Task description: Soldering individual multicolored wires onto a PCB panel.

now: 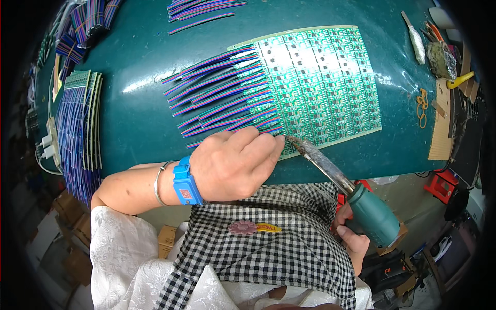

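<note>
A green circuit board panel (pixel 325 77), made of many small repeated boards, lies on the table. Ribbon wires (pixel 217 90) in blue, red and black stick out side by side from its left part. My left hand (pixel 232 160), with a blue strap on its wrist, is pinched closed over a ribbon wire at the panel's near edge; its fingers hide most of that wire. From the right, my right hand (pixel 352 240) grips a soldering iron (pixel 374 214) by its green handle. The iron's tip meets the panel's near edge beside my left fingertips.
Finished-looking strips with hanging wires (pixel 80 129) are stacked at the left. Bundled wires (pixel 93 18) lie far left, and loose wires (pixel 204 10) at the far edge. Rubber bands (pixel 422 108), a cardboard piece (pixel 440 126) and a white-wrapped tool (pixel 415 41) are on the right.
</note>
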Available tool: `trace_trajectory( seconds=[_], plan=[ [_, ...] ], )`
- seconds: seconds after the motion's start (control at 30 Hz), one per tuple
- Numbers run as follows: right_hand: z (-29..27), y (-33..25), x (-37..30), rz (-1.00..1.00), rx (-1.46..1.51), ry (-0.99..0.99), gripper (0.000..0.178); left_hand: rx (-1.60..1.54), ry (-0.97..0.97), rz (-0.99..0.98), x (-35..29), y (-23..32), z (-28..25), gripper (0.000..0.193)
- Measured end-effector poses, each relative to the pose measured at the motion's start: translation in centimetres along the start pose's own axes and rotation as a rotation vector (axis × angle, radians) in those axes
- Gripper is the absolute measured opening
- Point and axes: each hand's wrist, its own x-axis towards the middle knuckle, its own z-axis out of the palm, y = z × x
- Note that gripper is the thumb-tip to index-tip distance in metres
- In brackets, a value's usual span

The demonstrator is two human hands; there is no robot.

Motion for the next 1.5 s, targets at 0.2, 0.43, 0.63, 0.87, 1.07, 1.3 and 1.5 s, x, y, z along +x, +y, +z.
trace_trajectory(
  seconds=[0.2,0.43,0.63,0.87,1.07,1.3,1.5],
  plan=[
    [-1.2,1.7,-1.2,-0.107,-0.349,0.056,0.046,-0.008,0.007,0.003,-0.1,-0.1,0.1,0.046],
    [2.1,-2.7,0.7,0.081,0.305,0.249,0.044,-0.018,0.021,-0.006,0.0,-0.1,-0.1,0.044],
    [1.8,-2.7,1.1,0.049,0.129,0.137,0.039,-0.021,0.044,-0.001,-0.1,-0.2,0.2,0.046],
    [1.8,-1.9,1.0,0.011,-0.018,0.140,0.036,-0.043,0.023,-0.024,0.0,-0.1,-0.1,0.048],
    [0.5,-1.0,0.8,-0.058,-0.007,0.061,0.045,-0.046,0.037,-0.012,0.0,-0.3,0.1,0.048],
    [2.0,-3.4,0.9,0.035,0.426,0.186,0.062,-0.039,0.027,-0.018,0.0,-0.2,-0.1,0.047],
    [2.1,-3.0,1.3,-0.001,0.435,0.171,0.065,-0.012,-0.020,-0.063,0.0,0.3,-0.7,0.045]
  ],
)
